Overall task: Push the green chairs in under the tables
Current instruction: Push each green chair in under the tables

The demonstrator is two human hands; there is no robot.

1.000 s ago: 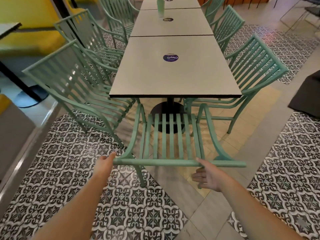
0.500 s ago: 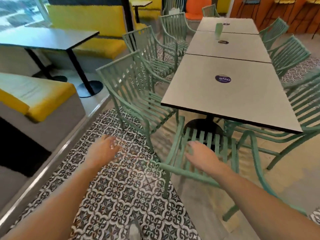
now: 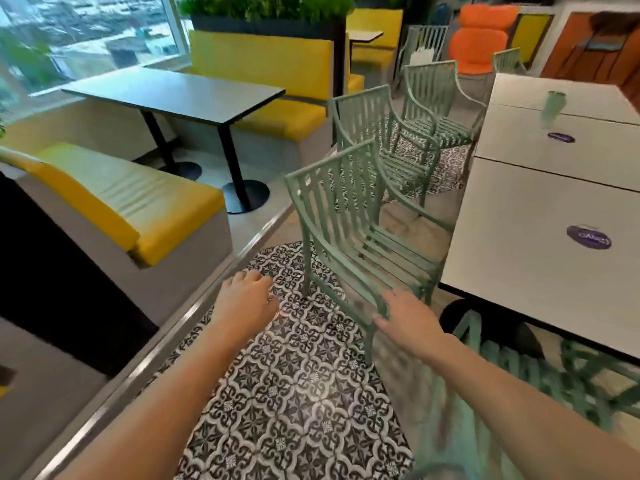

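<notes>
Green chair [image 3: 349,233] stands left of the table [image 3: 540,251], seat facing it, pulled out; right hand [image 3: 410,320], fingers loosely spread, touches its near armrest; left hand [image 3: 247,299] hovers empty, farther off

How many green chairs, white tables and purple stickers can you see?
Green chairs: 6, the bottom one blurry
White tables: 3
Purple stickers: 2
Total: 11
</notes>
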